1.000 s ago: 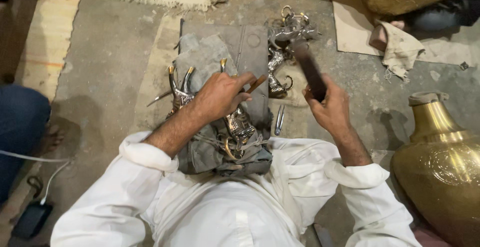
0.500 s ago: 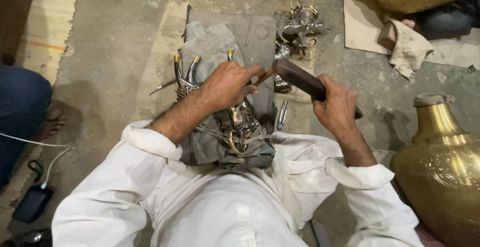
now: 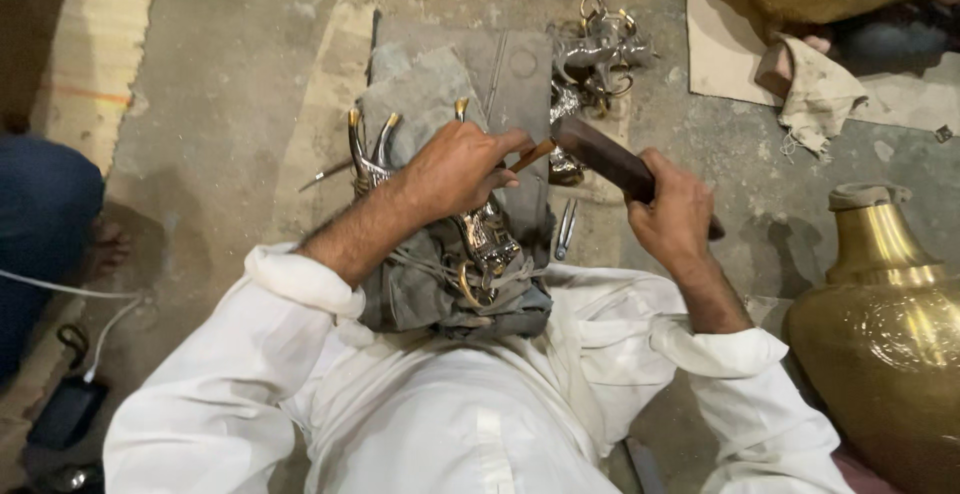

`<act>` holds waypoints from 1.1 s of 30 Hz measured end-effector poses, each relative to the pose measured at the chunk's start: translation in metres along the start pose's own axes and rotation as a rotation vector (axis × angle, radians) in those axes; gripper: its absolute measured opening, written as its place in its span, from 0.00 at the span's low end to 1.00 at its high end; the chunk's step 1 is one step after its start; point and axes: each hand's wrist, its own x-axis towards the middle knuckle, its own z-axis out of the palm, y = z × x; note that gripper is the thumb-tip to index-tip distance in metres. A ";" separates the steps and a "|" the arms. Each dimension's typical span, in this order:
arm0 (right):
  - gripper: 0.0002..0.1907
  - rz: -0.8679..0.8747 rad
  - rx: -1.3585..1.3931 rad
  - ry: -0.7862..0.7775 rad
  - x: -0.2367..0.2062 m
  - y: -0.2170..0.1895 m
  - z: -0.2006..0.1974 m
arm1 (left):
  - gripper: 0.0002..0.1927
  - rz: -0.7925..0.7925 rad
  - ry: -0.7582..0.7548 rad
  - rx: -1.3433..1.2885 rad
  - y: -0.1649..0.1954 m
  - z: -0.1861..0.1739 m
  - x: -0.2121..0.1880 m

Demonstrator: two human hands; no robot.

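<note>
Below, one mallet (image 3: 610,159), one chisel (image 3: 532,154), two hands (image 3: 455,166) (image 3: 675,216).

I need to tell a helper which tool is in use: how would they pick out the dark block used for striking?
Start at the big brass vase at lower right, then go up-left to the right hand. The dark wooden block juts up-left from that fist, meeting a slim wooden-handled chisel held by the left hand. Its neighbours are shiny metal; it alone is thick, matte and brown.

Dark wooden mallet (image 3: 610,161) meets slim chisel (image 3: 530,155)
</note>
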 end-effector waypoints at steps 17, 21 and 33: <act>0.11 0.126 0.145 0.077 -0.006 -0.007 -0.019 | 0.18 0.028 0.003 -0.159 -0.004 -0.002 -0.003; 0.13 0.345 0.542 0.137 -0.003 -0.012 -0.023 | 0.19 0.024 0.026 -0.178 -0.003 -0.001 -0.004; 0.14 0.165 0.346 -0.286 0.000 -0.029 -0.041 | 0.21 -0.038 0.232 -0.286 -0.005 -0.002 -0.036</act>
